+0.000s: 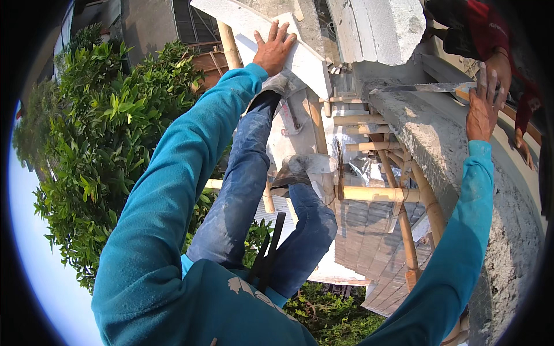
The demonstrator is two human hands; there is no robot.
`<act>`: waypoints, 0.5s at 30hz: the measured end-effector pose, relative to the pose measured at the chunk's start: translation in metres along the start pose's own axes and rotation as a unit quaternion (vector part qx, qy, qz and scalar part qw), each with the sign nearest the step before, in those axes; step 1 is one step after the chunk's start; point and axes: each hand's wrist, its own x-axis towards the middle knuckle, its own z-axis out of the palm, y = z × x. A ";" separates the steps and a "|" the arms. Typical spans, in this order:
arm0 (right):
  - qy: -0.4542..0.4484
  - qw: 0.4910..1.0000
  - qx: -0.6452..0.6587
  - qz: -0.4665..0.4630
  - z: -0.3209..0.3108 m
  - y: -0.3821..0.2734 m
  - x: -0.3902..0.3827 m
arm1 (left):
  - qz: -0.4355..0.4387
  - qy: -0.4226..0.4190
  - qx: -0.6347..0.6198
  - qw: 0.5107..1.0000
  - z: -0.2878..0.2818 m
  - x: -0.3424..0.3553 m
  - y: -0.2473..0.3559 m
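We rest our left hand (276,52), fingers spread, on the white board (309,66); our right hand (482,112) is by the saw (421,88), near a co-worker's hand (501,64); whether it grips the handle, we cannot tell.

The person's left hand (275,49) lies with fingers spread on a white board (310,64). The right hand (482,112) is beside the end of a long blade (418,88), overlapping a co-worker's hand (500,64); who grips it is unclear. Bamboo poles (381,194) run below, beside a rough concrete ledge (411,124).
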 end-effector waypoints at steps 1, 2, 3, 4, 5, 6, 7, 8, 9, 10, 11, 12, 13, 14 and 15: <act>-0.032 0.999 -0.018 -0.013 -0.016 -0.012 0.003 | -0.005 -0.004 0.014 1.000 0.004 -0.002 -0.003; -0.069 0.997 -0.041 -0.024 -0.037 -0.024 0.002 | -0.010 -0.016 0.016 1.000 0.003 -0.002 -0.003; -0.116 0.992 -0.026 -0.037 -0.057 -0.040 0.000 | -0.017 -0.029 0.020 0.999 0.000 -0.002 -0.002; -0.160 0.986 -0.009 -0.054 -0.077 -0.063 -0.001 | -0.027 -0.043 0.024 0.998 -0.001 -0.006 -0.004; -0.207 0.976 0.000 -0.066 -0.095 -0.078 -0.006 | -0.041 -0.056 0.036 0.997 -0.001 -0.005 -0.003; -0.260 0.962 0.006 -0.082 -0.097 -0.097 -0.015 | -0.048 -0.063 0.042 0.996 0.000 -0.003 -0.003; -0.291 0.954 0.035 -0.068 -0.088 -0.113 -0.036 | -0.047 -0.067 0.044 0.996 -0.001 0.003 0.002; -0.319 0.944 0.066 -0.057 -0.077 -0.131 -0.056 | -0.050 -0.073 0.050 0.995 -0.001 0.006 0.005; -0.319 0.940 0.123 -0.020 -0.068 -0.144 -0.075 | -0.054 -0.074 0.051 0.995 0.000 0.010 0.008; -0.346 0.924 0.163 0.001 -0.074 -0.153 -0.086 | -0.054 -0.055 0.054 0.996 0.004 0.012 0.010; -0.371 0.905 0.205 0.017 -0.084 -0.164 -0.098 | -0.058 -0.040 0.058 0.996 0.011 0.010 0.010; -0.374 0.886 0.267 0.054 -0.094 -0.172 -0.114 | -0.059 -0.023 0.062 0.996 0.017 0.013 0.009; -0.375 0.863 0.327 0.091 -0.105 -0.179 -0.131 | -0.059 -0.013 0.060 0.996 0.029 0.016 0.008; -0.403 0.823 0.372 0.152 -0.118 -0.190 -0.141 | -0.064 -0.005 0.050 0.997 0.053 0.016 -0.004; -0.387 0.787 0.446 0.179 -0.127 -0.200 -0.154 | -0.070 0.000 0.029 0.997 0.096 0.017 -0.029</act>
